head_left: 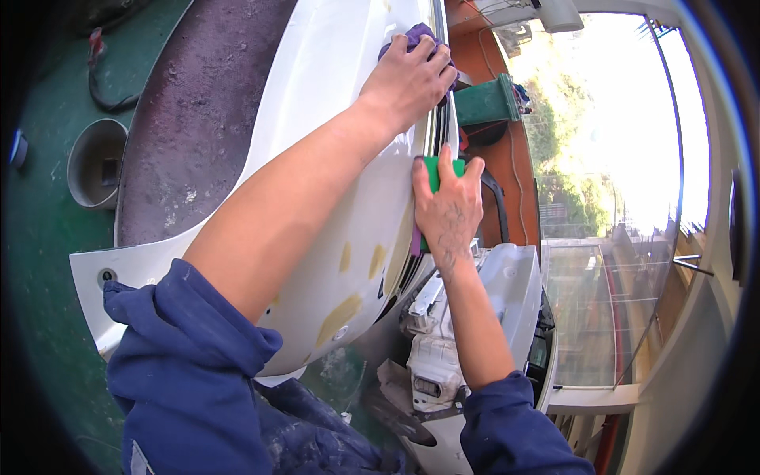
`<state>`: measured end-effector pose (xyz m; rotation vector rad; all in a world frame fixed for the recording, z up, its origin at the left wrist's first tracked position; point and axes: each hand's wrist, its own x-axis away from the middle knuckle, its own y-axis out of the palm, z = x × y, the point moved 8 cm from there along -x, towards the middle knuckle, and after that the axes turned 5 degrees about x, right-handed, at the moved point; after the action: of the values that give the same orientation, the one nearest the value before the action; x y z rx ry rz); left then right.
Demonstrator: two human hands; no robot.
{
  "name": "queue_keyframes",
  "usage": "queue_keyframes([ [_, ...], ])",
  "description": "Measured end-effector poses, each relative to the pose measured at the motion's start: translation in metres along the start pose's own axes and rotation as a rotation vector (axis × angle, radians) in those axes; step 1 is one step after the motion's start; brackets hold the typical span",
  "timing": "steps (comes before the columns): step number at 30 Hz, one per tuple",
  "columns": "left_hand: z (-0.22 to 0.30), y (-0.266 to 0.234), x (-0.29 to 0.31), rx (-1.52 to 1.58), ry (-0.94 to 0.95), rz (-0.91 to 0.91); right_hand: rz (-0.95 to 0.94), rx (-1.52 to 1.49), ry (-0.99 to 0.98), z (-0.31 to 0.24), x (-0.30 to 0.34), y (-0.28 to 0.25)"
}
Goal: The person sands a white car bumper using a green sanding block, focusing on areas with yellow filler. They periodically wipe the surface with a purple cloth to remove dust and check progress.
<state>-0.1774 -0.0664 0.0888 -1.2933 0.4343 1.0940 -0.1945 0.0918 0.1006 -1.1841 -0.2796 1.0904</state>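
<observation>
A white car bumper [348,190] with yellowish filler patches stretches away in front of me. Near its far right edge, my left hand [405,83] is closed on a crumpled purple cloth [419,33] against the surface. Closer to me, my right hand [450,207] grips a green sanding block [432,171] along the dark slotted edge of the bumper. A strip of purple, perhaps abrasive paper, shows beside the block near the wrist. The palm side of both hands is hidden.
Under the bumper lies a long, dusty, purplish surface [198,119]. A grey bucket [96,165] stands on the green floor at the left. To the right are a green bin [484,101] and white car parts [507,297], with a glazed opening [586,293] beyond.
</observation>
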Motion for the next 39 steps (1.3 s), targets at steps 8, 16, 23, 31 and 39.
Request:
queue_keyframes([
  [8, -0.008, 0.002, 0.005, -0.030, -0.003, -0.070, -0.033, -0.064, 0.091, -0.003, 0.026, 0.012],
  [16, -0.018, 0.007, 0.005, -0.045, 0.001, -0.068, 0.079, 0.001, 0.117, -0.015, -0.033, 0.018],
  [23, 0.002, 0.001, -0.004, 0.012, 0.040, 0.136, 0.125, 0.053, 0.122, 0.005, -0.099, 0.023],
  [31, -0.013, -0.006, 0.001, 0.011, 0.057, 0.097, 0.116, 0.015, 0.098, -0.008, -0.046, 0.024],
  [39, -0.021, -0.009, 0.007, -0.022, 0.059, 0.048, 0.074, 0.032, -0.027, -0.023, 0.035, 0.011],
])
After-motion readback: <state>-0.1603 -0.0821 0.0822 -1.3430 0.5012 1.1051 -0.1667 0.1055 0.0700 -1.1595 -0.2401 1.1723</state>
